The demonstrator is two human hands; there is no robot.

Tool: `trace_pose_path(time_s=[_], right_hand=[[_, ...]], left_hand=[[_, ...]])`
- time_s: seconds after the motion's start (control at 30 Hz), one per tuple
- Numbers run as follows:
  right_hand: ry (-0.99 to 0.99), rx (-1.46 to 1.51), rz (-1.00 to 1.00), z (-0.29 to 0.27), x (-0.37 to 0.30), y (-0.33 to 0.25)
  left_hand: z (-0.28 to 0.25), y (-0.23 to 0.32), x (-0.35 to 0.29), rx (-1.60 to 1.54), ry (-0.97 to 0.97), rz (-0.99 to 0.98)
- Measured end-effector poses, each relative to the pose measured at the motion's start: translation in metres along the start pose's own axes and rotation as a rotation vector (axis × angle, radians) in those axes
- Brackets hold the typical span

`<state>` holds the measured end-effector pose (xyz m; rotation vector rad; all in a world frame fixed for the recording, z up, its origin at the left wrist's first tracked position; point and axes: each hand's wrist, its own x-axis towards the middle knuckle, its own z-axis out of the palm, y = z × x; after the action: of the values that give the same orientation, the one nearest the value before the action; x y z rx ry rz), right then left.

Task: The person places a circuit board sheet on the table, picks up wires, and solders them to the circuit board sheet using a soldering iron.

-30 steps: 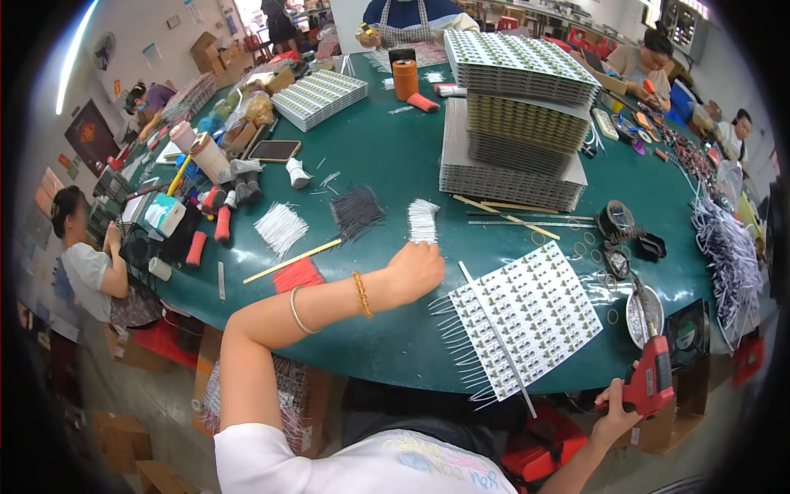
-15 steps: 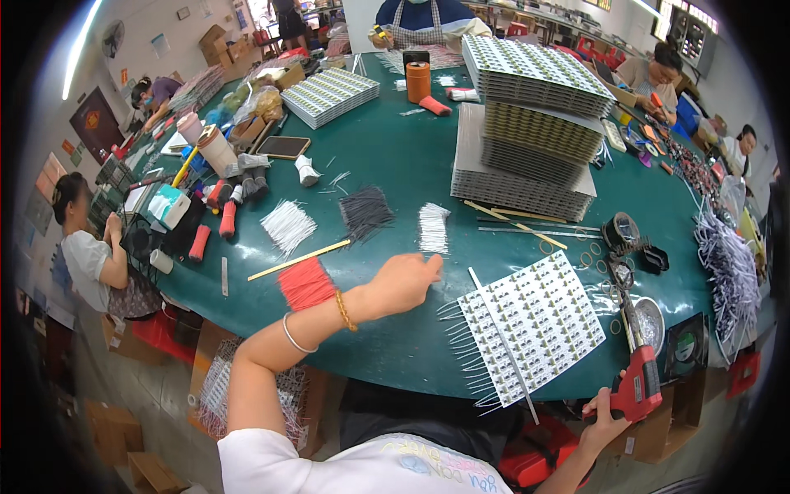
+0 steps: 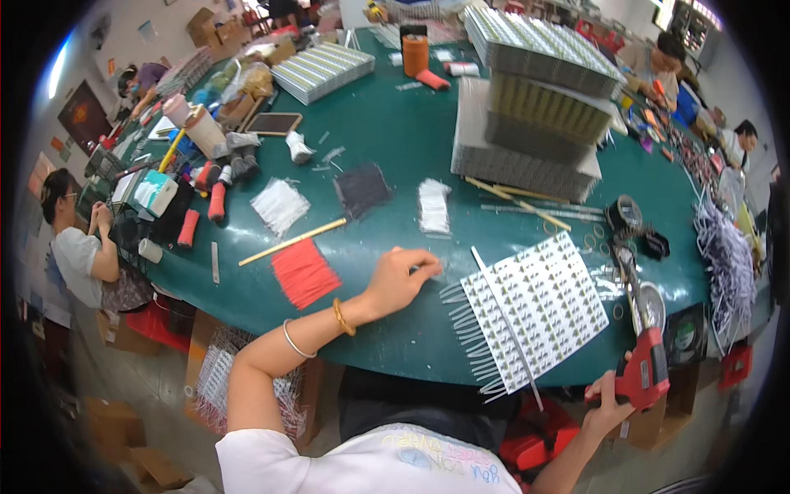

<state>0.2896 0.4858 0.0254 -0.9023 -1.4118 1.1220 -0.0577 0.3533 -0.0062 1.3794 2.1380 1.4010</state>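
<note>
My left hand (image 3: 403,280) hovers over the table, fingers bent and tips pinched together; whatever they hold is too small and blurred to make out. Just beyond it lies a pile of short white ties (image 3: 434,207). My right hand (image 3: 607,403) grips a red and black glue gun (image 3: 646,372), which points away from me. Between the hands lies a white sheet (image 3: 551,305) printed with rows of small dark and green pictures. A thin grey strip (image 3: 504,325) lies across it, near its left side. Several white ties (image 3: 467,333) stick out past that left edge.
Left of centre lie red ties (image 3: 304,273), black ties (image 3: 362,191), more white ties (image 3: 280,206) and a wooden stick (image 3: 292,241). A tall stack of printed sheets (image 3: 535,123) stands beyond the sheet. A round metal dish (image 3: 652,306) sits by the glue gun. Other people work around the table.
My left hand has drawn back slightly toward me, away from the white ties. My right hand still grips the glue gun. The whole view has shifted a little.
</note>
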Motion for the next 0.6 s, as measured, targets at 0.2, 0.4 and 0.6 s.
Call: trace_pose_path(time_s=[0.2, 0.4, 0.6], right_hand=[[-0.165, -0.037, -0.1, 0.035, 0.02, -0.026], [-0.455, -0.064, -0.004, 0.049, 0.023, -0.018], [-0.452, -0.018, 0.234, 0.061, 0.018, -0.009]], left_hand=[[0.013, 0.03, 0.03, -0.229, -0.127, -0.104], [0.036, 0.021, 0.051, -0.428, -0.233, -0.336], [0.053, 0.026, 0.038, -0.034, -0.161, -0.24]])
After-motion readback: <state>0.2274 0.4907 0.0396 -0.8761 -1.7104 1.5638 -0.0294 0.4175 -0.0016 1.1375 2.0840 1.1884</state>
